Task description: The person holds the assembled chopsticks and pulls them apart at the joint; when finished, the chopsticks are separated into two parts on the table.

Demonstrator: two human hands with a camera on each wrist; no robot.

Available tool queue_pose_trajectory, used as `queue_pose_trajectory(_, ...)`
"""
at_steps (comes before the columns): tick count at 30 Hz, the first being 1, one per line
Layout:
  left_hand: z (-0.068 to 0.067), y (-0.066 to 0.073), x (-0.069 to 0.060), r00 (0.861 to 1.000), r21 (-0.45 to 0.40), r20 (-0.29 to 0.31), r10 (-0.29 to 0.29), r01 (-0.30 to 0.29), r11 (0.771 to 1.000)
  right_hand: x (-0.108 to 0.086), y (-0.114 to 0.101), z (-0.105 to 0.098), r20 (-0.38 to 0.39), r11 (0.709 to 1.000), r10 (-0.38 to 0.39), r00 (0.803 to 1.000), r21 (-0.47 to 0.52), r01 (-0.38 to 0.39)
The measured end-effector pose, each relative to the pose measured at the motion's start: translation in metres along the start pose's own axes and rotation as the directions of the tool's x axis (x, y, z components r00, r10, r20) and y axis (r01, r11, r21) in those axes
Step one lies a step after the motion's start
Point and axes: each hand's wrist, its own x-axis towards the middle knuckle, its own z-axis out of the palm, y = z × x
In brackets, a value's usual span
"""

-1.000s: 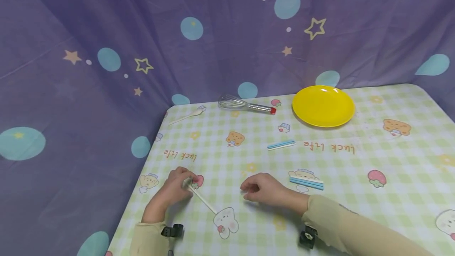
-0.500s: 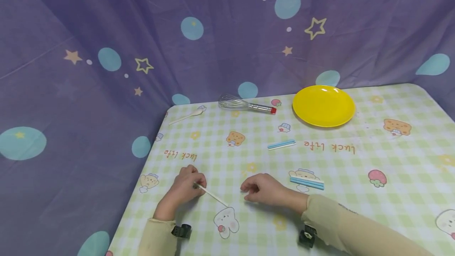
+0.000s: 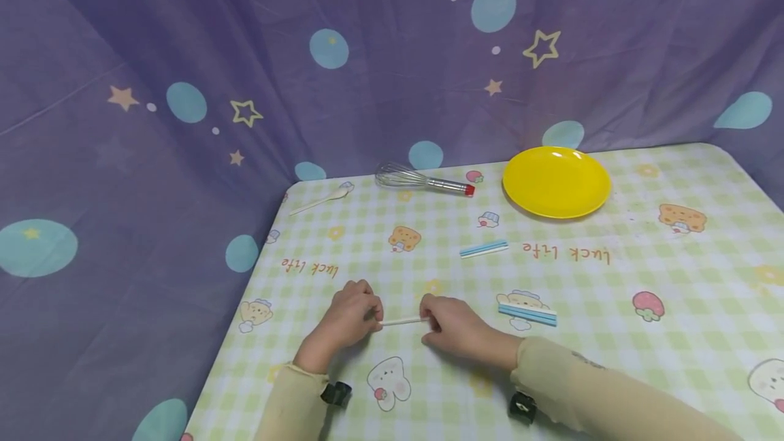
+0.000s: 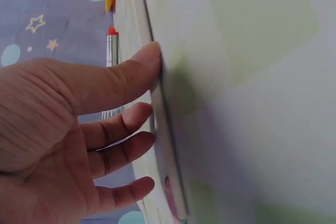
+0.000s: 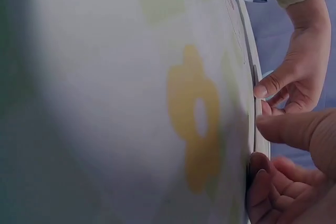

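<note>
Near the front of the table, a thin whitish stick (image 3: 403,321) lies level between the two hands. My left hand (image 3: 350,315) pinches its left part; in the left wrist view the thumb presses on the stick (image 4: 167,114) and the other fingers are curled loosely beneath. The stick's other end reaches the fingers of my right hand (image 3: 456,327). That hand is loosely curled, its thumb and forefinger apart, and the right wrist view shows their tips right at the stick (image 5: 258,142). I see no firm grip there.
Blue-and-white strips (image 3: 527,314) lie right of the right hand, and more strips (image 3: 484,249) farther back. A whisk (image 3: 422,180), a pale wooden-looking spoon (image 3: 321,201) and a yellow plate (image 3: 556,182) rest along the back of the checked tablecloth (image 3: 704,271).
My left hand has moved to the right, turning the stick from slanted to nearly level and bringing its end to the right hand. The right hand's fingers have drawn in slightly.
</note>
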Motion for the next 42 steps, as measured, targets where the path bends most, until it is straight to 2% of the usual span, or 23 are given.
queue_pose_trajectory(5, 0.006, 0.003, 0.001, 0.999, -0.013, -0.029, -0.014, 0.014, 1.0, 0.002, 0.002, 0.0, -0.029, 0.997, 0.065, 0.997, -0.045, -0.066)
queue_pose_trajectory(11, 0.01, 0.007, 0.002, 0.997, -0.063, -0.04, -0.063, 0.061, 0.996, 0.003, 0.003, -0.003, -0.047, 0.987, 0.069, 0.997, -0.139, -0.075)
queue_pose_trajectory(17, 0.011, 0.011, 0.004, 0.998, -0.147, -0.063, -0.016, 0.006, 0.989, -0.004, 0.003, -0.013, -0.105, 0.984, 0.03, 0.994, -0.173, -0.048)
queue_pose_trajectory(22, 0.009, 0.018, 0.008, 0.995, -0.226, -0.095, -0.001, -0.021, 0.974, -0.008, 0.01, -0.028, -0.141, 0.993, 0.051, 0.989, -0.102, -0.065)
queue_pose_trajectory(26, 0.008, 0.025, 0.012, 0.995, -0.324, -0.098, 0.025, -0.055, 0.945, -0.014, 0.018, -0.043, -0.158, 0.994, 0.081, 0.984, -0.06, -0.091)
queue_pose_trajectory(31, 0.009, 0.032, 0.018, 0.993, -0.452, -0.101, 0.068, -0.107, 0.885, -0.025, 0.026, -0.06, -0.189, 0.995, 0.086, 0.978, -0.029, -0.093)
queue_pose_trajectory(38, 0.011, 0.047, 0.027, 0.988, -0.541, -0.119, 0.102, -0.15, 0.827, -0.042, 0.032, -0.079, -0.229, 0.997, 0.07, 0.971, -0.018, -0.076)
queue_pose_trajectory(42, 0.013, 0.056, 0.034, 0.985, -0.566, -0.126, 0.119, -0.17, 0.807, -0.05, 0.033, -0.089, -0.257, 0.996, 0.078, 0.963, -0.024, -0.088)
